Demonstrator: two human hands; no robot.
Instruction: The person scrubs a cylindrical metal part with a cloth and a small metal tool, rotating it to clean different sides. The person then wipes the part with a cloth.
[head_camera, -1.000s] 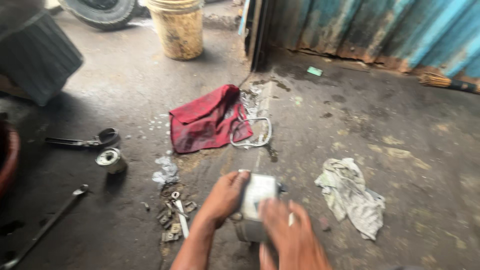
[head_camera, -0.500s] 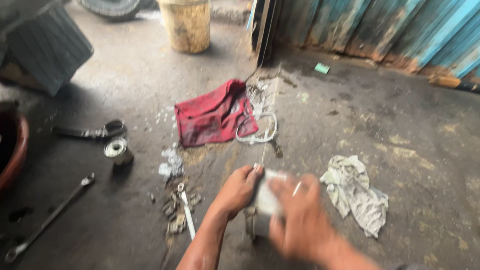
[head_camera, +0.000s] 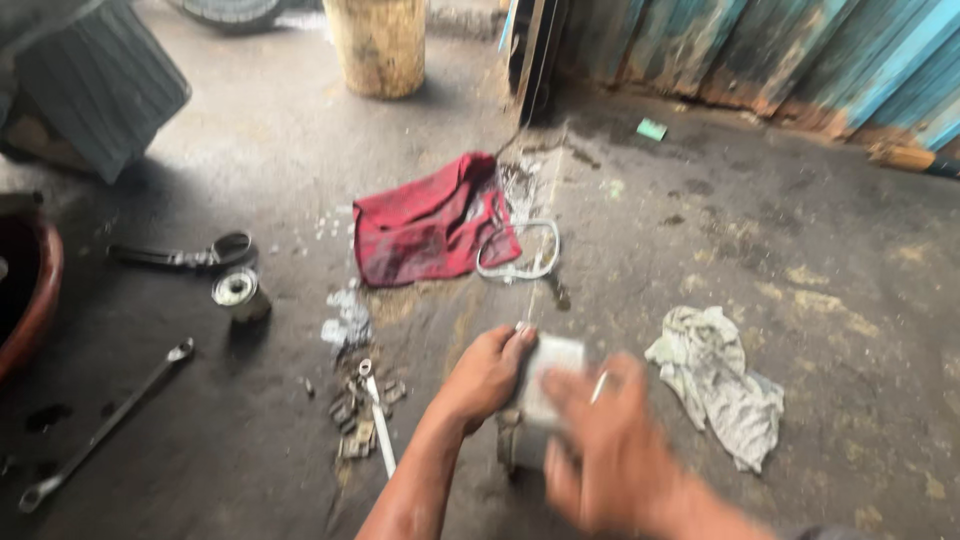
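Crumpled red cloth (head_camera: 430, 232) centre frame, wire loop (head_camera: 518, 255) touching its right edge. Dirty pale rag (head_camera: 718, 380) right. Long metal wrench (head_camera: 105, 425) lower left, small metal cylinder (head_camera: 240, 293) above it. Yellowish plastic bucket (head_camera: 377, 45) top.

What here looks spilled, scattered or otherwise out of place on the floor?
Small metal parts lie scattered on the stained concrete floor beside the left hand. A crumpled red cloth and a dirty pale rag lie loose. The right hand is blurred over a pale metal block.
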